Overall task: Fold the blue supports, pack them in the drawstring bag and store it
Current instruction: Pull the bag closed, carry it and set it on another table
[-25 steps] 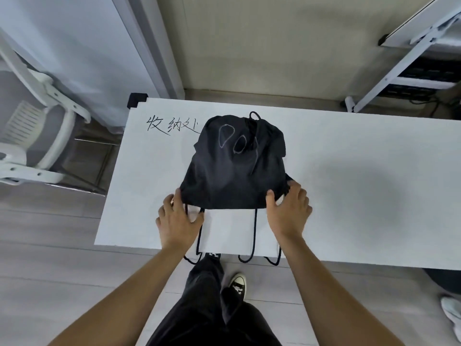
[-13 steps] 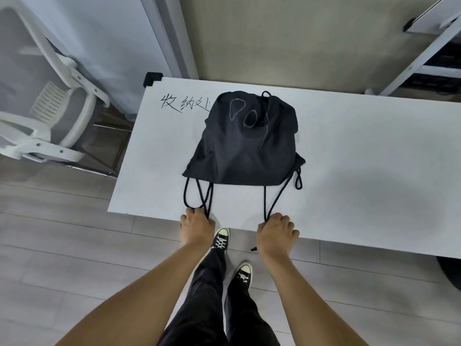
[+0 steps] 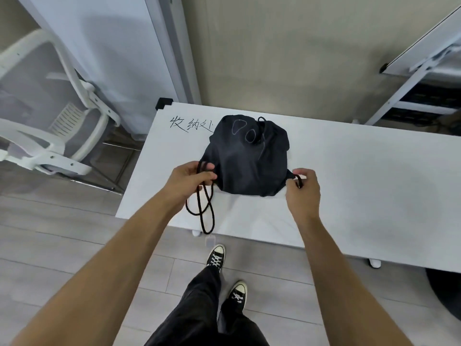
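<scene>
Dark drawstring bag (image 3: 248,158) on white tabletop (image 3: 361,183). Left hand (image 3: 190,179) grip clamped on looped cords (image 3: 203,208); right hand (image 3: 303,187) grip pinching cord (image 3: 298,182) at bag's corner.

table (image 3: 361,186) bare right of drawstring bag (image 3: 249,158); handwritten characters (image 3: 190,124) at its left; white chair (image 3: 50,116) off left edge.
</scene>
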Demonstrator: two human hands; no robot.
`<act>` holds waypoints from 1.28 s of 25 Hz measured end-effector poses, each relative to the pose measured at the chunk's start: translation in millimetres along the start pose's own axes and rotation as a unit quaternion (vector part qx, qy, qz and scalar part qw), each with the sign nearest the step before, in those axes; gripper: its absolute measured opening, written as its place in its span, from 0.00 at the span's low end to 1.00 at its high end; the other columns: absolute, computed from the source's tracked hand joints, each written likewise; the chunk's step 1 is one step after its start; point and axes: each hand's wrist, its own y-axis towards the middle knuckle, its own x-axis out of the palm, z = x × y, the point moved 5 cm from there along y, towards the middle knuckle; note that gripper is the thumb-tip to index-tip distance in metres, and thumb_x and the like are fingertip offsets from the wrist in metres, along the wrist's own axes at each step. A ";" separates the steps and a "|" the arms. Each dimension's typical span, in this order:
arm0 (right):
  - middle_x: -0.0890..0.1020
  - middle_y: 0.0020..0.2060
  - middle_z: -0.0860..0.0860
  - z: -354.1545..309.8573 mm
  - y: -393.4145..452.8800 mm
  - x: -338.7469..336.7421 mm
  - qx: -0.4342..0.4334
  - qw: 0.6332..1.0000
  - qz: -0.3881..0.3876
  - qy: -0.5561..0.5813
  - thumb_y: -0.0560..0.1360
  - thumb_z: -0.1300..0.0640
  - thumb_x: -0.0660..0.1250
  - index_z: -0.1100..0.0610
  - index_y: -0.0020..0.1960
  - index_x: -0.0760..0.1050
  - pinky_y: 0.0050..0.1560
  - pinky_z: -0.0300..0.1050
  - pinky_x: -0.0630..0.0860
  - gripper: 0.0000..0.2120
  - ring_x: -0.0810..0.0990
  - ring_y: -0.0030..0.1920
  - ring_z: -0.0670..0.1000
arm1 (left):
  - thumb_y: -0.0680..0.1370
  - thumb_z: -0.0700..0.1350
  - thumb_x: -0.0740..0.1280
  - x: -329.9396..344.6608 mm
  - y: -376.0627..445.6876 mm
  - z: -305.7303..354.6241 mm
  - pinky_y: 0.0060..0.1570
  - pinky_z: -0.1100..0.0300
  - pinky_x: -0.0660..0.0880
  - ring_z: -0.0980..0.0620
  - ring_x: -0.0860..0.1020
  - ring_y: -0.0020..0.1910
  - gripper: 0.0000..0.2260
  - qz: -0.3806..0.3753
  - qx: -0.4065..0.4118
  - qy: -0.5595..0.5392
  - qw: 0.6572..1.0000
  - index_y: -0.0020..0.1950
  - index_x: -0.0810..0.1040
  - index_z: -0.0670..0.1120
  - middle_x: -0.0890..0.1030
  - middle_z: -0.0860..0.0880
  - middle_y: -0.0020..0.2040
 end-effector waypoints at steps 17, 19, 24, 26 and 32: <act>0.51 0.81 0.54 61.1 54.1 33.0 0.095 0.952 -0.020 -0.289 0.81 0.42 0.57 0.45 0.80 0.56 0.74 0.63 0.59 0.29 0.56 0.78 0.60 | 0.81 0.52 0.58 -35.9 83.4 -76.2 0.67 0.37 0.64 0.35 0.61 0.74 0.29 0.157 -0.135 0.348 0.914 0.80 0.53 0.51 0.56 0.44 0.79; 0.50 0.81 0.54 53.4 50.6 44.8 0.032 0.951 -0.018 -0.306 0.81 0.37 0.54 0.43 0.80 0.53 0.75 0.63 0.57 0.30 0.53 0.79 0.58 | 0.82 0.54 0.57 -21.6 83.7 -72.6 0.67 0.34 0.63 0.38 0.54 0.77 0.28 0.100 -0.012 0.432 0.896 0.80 0.49 0.60 0.51 0.48 0.81; 0.57 0.80 0.51 67.0 51.6 82.1 0.013 0.931 -0.128 -0.342 0.78 0.33 0.54 0.38 0.79 0.48 0.75 0.64 0.57 0.33 0.55 0.79 0.55 | 0.82 0.59 0.55 -8.7 106.7 -110.8 0.74 0.40 0.58 0.39 0.50 0.79 0.28 -0.026 -0.007 0.559 0.829 0.81 0.49 0.60 0.47 0.50 0.82; 0.59 0.79 0.50 76.7 48.3 82.5 0.030 0.924 -0.132 -0.358 0.77 0.32 0.54 0.38 0.79 0.46 0.74 0.64 0.58 0.34 0.57 0.78 0.55 | 0.81 0.58 0.57 -8.8 108.7 -115.5 0.75 0.43 0.57 0.40 0.53 0.79 0.28 -0.017 0.025 0.568 0.822 0.80 0.54 0.56 0.50 0.49 0.82; 0.60 0.79 0.51 77.0 26.4 77.7 0.041 0.932 -0.113 -0.343 0.78 0.33 0.56 0.41 0.80 0.51 0.72 0.64 0.62 0.34 0.59 0.77 0.57 | 0.81 0.54 0.58 -12.4 95.0 -106.1 0.69 0.42 0.65 0.40 0.60 0.75 0.25 -0.018 0.036 0.590 0.807 0.78 0.59 0.56 0.56 0.52 0.80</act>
